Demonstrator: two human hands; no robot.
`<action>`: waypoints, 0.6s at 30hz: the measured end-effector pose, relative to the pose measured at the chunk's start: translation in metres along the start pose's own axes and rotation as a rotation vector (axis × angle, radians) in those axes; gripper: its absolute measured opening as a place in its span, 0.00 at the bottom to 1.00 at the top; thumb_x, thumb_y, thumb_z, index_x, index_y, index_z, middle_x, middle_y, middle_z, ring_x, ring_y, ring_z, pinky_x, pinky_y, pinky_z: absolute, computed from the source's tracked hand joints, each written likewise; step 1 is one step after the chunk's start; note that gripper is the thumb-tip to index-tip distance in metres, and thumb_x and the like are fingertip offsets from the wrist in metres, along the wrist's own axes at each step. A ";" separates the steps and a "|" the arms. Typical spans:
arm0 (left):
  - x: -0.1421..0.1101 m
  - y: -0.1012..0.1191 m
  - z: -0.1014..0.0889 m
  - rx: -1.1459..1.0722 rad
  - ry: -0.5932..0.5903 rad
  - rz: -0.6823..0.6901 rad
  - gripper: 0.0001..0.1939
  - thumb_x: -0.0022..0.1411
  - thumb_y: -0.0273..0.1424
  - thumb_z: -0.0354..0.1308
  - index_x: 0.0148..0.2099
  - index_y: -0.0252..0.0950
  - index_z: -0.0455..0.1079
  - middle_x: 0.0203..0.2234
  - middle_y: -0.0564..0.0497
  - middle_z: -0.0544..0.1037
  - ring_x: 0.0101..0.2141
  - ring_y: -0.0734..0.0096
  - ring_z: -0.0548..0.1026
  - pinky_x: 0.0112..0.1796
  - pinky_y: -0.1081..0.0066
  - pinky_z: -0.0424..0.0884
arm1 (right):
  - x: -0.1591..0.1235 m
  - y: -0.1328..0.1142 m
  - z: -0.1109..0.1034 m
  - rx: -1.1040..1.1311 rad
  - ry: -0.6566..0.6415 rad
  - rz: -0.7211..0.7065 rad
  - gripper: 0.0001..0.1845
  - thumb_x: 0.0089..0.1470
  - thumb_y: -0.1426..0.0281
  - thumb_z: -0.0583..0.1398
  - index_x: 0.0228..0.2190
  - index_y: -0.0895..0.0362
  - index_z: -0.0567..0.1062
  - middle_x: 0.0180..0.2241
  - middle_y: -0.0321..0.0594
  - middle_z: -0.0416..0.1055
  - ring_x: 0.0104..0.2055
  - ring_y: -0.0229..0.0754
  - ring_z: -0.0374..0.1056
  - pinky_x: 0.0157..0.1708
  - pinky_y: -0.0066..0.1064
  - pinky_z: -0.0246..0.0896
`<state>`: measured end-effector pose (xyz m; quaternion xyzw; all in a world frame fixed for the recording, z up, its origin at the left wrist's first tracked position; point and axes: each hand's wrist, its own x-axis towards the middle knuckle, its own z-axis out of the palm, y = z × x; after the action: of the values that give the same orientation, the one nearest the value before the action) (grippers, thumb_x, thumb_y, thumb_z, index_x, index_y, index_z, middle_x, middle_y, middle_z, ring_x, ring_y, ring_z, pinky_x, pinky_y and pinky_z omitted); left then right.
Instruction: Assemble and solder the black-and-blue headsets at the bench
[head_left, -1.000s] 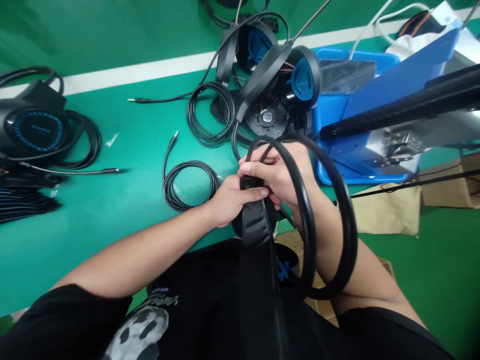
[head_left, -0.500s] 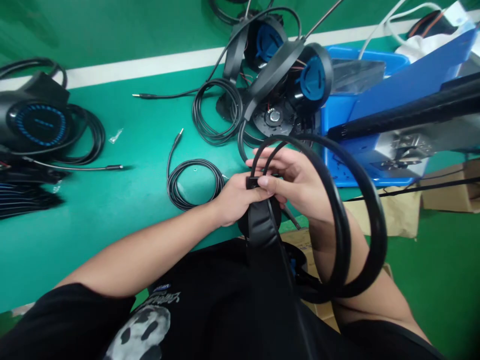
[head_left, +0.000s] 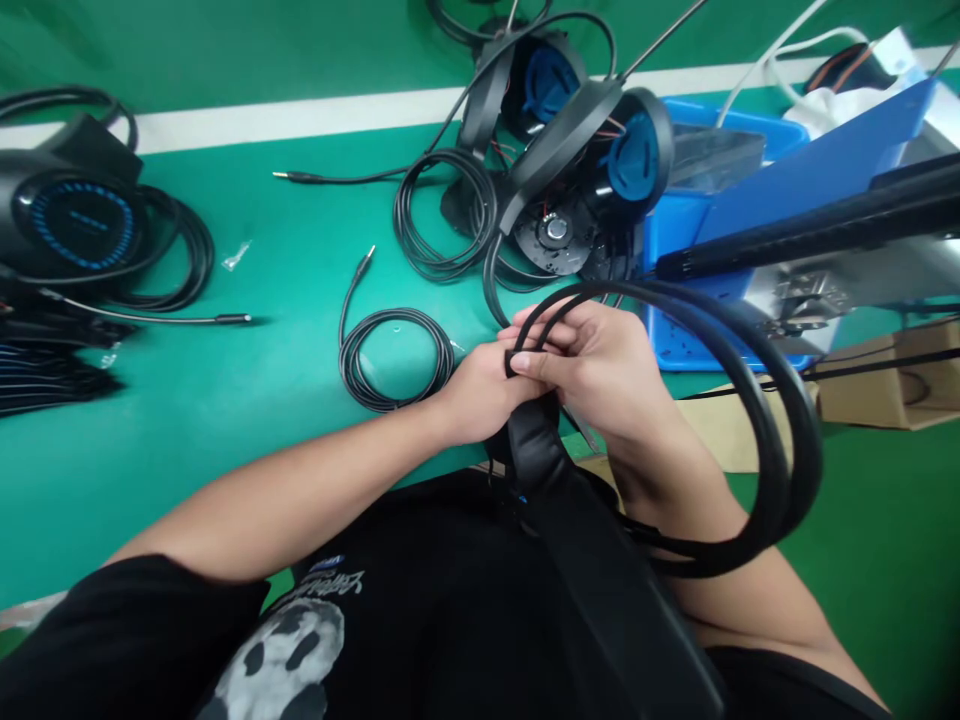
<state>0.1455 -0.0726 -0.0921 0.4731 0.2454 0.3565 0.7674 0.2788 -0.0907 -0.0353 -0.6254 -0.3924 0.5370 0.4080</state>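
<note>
Both hands meet on a black headset [head_left: 799, 440] held over the table's front edge, close to my body. Its two thin headband tubes arch over my right forearm, and its padded strap [head_left: 544, 455] runs down toward my lap. My left hand [head_left: 484, 395] is closed around the strap's end, where the tubes enter. My right hand [head_left: 611, 365] presses its thumb on that same joint, its other fingers curled behind. The fingers hide the joint and most of the earcup beneath. Left of my hands lies a coiled black cable [head_left: 345, 360] with a plug.
Headsets with opened earcups [head_left: 637, 155] and another cable coil [head_left: 401, 225] lie at the back. A blue bin [head_left: 656, 335] and a dark bar [head_left: 825, 225] on a metal fixture stand right. At left is a headset with a blue-ringed earcup [head_left: 82, 225]. Cardboard boxes [head_left: 870, 390] sit lower right.
The held headset has tilted, its headband tubes swinging right and its strap swinging rightward below. My right hand has turned slightly, while both hands keep hold of the joint. The view has shifted a little.
</note>
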 end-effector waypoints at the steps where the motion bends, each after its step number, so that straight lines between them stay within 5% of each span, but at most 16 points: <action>1: 0.000 -0.001 0.000 -0.003 0.001 0.003 0.07 0.60 0.30 0.67 0.41 0.35 0.82 0.46 0.45 0.83 0.53 0.51 0.78 0.58 0.56 0.70 | 0.000 -0.001 0.000 -0.003 0.001 0.014 0.17 0.39 0.71 0.75 0.32 0.56 0.77 0.33 0.39 0.81 0.39 0.47 0.81 0.41 0.38 0.80; 8: -0.001 -0.005 0.000 -0.116 0.124 -0.104 0.14 0.53 0.34 0.73 0.41 0.34 0.80 0.45 0.45 0.84 0.52 0.52 0.79 0.55 0.59 0.72 | 0.005 0.001 0.005 0.051 0.016 0.031 0.22 0.34 0.70 0.77 0.33 0.56 0.76 0.35 0.41 0.82 0.39 0.48 0.80 0.40 0.37 0.79; 13: -0.007 0.003 0.002 -0.365 0.025 -0.313 0.20 0.51 0.35 0.75 0.44 0.32 0.76 0.35 0.45 0.85 0.36 0.57 0.83 0.45 0.57 0.79 | -0.008 -0.001 -0.009 0.142 0.009 -0.006 0.25 0.44 0.63 0.73 0.45 0.55 0.78 0.45 0.44 0.82 0.39 0.46 0.80 0.33 0.34 0.77; 15: -0.008 0.005 0.001 -0.413 -0.003 -0.348 0.21 0.51 0.33 0.76 0.45 0.32 0.75 0.35 0.44 0.85 0.36 0.57 0.84 0.43 0.58 0.79 | -0.013 0.001 -0.026 0.157 0.270 -0.221 0.18 0.47 0.66 0.70 0.42 0.55 0.79 0.43 0.43 0.82 0.38 0.44 0.79 0.33 0.34 0.76; 18: -0.007 0.005 0.000 -0.437 -0.016 -0.347 0.20 0.52 0.31 0.75 0.44 0.31 0.74 0.34 0.42 0.85 0.35 0.58 0.84 0.41 0.60 0.79 | -0.013 0.007 -0.063 0.132 0.917 -0.566 0.13 0.47 0.73 0.66 0.37 0.53 0.77 0.38 0.38 0.79 0.32 0.40 0.74 0.28 0.33 0.72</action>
<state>0.1390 -0.0766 -0.0874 0.2502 0.2338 0.2604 0.9027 0.3406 -0.1106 -0.0317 -0.6384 -0.2928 0.1015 0.7046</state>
